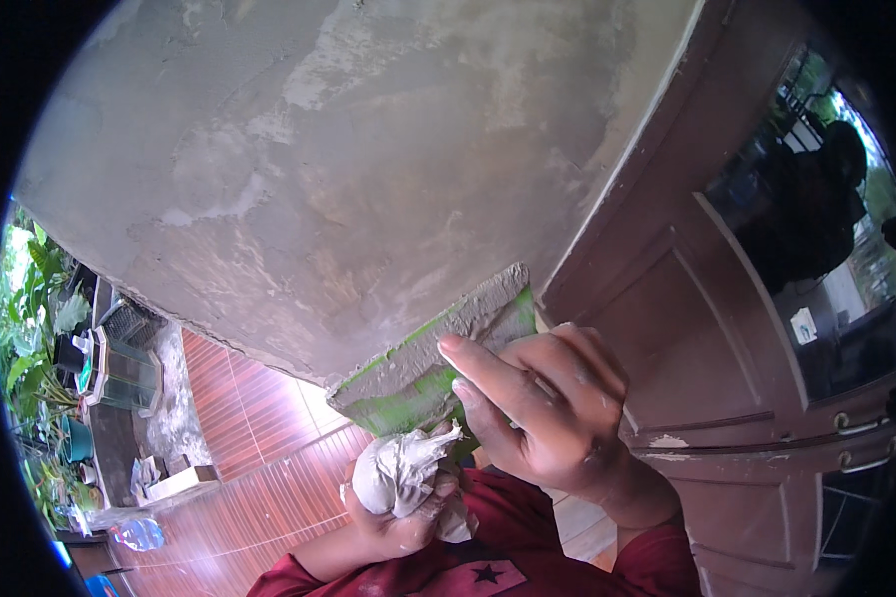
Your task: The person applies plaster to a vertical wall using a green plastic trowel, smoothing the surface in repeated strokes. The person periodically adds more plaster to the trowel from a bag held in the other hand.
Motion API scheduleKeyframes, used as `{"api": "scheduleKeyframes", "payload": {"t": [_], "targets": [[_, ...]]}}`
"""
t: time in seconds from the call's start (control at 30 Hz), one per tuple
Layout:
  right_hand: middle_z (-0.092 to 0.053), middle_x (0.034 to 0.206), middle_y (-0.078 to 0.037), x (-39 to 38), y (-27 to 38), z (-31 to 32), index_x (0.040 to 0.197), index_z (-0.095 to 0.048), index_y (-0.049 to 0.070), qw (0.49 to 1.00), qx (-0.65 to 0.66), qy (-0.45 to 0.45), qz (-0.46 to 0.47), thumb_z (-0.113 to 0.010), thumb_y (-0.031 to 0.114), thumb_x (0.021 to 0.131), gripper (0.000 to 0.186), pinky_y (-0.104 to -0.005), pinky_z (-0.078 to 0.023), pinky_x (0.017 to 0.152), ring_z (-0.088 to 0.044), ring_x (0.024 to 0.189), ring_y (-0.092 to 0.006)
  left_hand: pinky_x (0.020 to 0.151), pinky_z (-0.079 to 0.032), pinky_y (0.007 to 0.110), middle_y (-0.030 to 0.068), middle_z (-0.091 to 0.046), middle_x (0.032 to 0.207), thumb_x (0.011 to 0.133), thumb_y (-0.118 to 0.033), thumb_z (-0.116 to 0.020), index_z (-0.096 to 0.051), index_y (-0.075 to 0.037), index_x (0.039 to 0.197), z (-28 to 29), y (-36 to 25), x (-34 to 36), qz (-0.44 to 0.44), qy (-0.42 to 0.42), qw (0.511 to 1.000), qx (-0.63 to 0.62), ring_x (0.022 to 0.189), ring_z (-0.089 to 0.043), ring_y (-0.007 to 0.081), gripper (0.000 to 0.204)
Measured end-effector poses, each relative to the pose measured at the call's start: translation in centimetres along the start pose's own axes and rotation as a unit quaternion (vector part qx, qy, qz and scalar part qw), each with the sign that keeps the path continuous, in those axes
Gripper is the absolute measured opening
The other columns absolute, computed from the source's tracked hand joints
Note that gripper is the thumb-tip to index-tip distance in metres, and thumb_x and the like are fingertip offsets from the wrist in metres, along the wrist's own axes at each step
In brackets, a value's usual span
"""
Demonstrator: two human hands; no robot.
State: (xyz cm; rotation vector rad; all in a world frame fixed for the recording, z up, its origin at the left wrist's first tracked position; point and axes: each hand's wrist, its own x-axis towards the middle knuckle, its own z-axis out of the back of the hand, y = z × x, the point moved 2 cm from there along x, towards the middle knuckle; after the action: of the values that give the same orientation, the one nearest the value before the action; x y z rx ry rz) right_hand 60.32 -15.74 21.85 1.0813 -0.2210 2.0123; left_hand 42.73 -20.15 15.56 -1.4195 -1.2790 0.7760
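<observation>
From where I stand, the person's left hand [393, 532] is clamped around a crumpled, pale grey-white, soft-looking bundle [398, 473], whose loose folds poke out above the fingers and below them. I cannot tell what the bundle is made of or whether it covers a handle.

Just above that grip, a wide, flat green blade [428, 393] slants up to the right, its face and long upper edge thickly smeared with grey paste [493, 296]. The lower edge of the blade disappears behind the bundle and the fingers, so what supports it is hidden.

To the right of the grip, the right hand [558, 408] has its index finger stretched across the front of the blade, the tip at the paste. The thumb stands apart below it and the other fingers are curled; I cannot tell whether they hold anything.

Beyond and above both hands rises a rough, patchy grey plastered wall [329, 149]. Right of the grip is a brown panelled door [667, 338] with dark glass and curved metal handles [856, 423]. Left of the grip spreads a shiny reddish-brown striped tile floor [234, 408], and farther left are a glass-sided tank [134, 378], leafy green plants [35, 343] and a clear plastic bottle [141, 535].
</observation>
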Motion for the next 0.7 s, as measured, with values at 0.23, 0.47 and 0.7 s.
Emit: {"api": "scheduleKeyframes", "payload": {"t": [0.23, 0.47, 0.7], "targets": [[-0.058, 0.072, 0.000, -0.4, 0.1, 0.4, 0.102, -0.071, 0.009, 0.999, 0.030, -0.044, -0.005, -0.075, 0.004, 0.070, 0.033, -0.0320, -0.042, 0.056, -0.054, 0.059, -0.0176, 0.070, -0.051, 0.028, 0.0078, -0.062, 0.086, 0.081, 0.001, -0.058, -0.055, -0.001, 0.098, -0.4, -0.1, -0.4, 0.044, 0.005, 0.997, -0.066, 0.077, -0.061, 0.0151, 0.017], [-0.054, 0.074, 0.001, -1.2, 0.2, 0.8, 0.104, -0.068, 0.009, 1.000, -0.012, -0.012, 0.000, -0.075, 0.013, 0.074, 0.031, -0.0322, -0.039, 0.055, -0.053, 0.061, -0.0155, 0.071, -0.052, 0.030, 0.0085, -0.062, 0.089, 0.079, -0.002, -0.057, -0.054, -0.002, 0.098, -0.8, 0.0, -1.0, 0.085, 0.002, 0.995, -0.060, 0.079, -0.061, 0.0154, 0.020], [-0.054, 0.073, 0.000, -1.5, 0.4, 1.4, 0.108, -0.068, 0.009, 0.999, 0.020, -0.033, -0.013, -0.075, 0.013, 0.075, 0.034, -0.0325, -0.041, 0.056, -0.053, 0.060, -0.0168, 0.069, -0.054, 0.029, 0.0090, -0.064, 0.087, 0.082, 0.001, -0.058, -0.055, -0.001, 0.102, -1.4, 0.0, -1.3, 0.044, 0.006, 0.997, -0.061, 0.076, -0.064, 0.0157, 0.021]]}}
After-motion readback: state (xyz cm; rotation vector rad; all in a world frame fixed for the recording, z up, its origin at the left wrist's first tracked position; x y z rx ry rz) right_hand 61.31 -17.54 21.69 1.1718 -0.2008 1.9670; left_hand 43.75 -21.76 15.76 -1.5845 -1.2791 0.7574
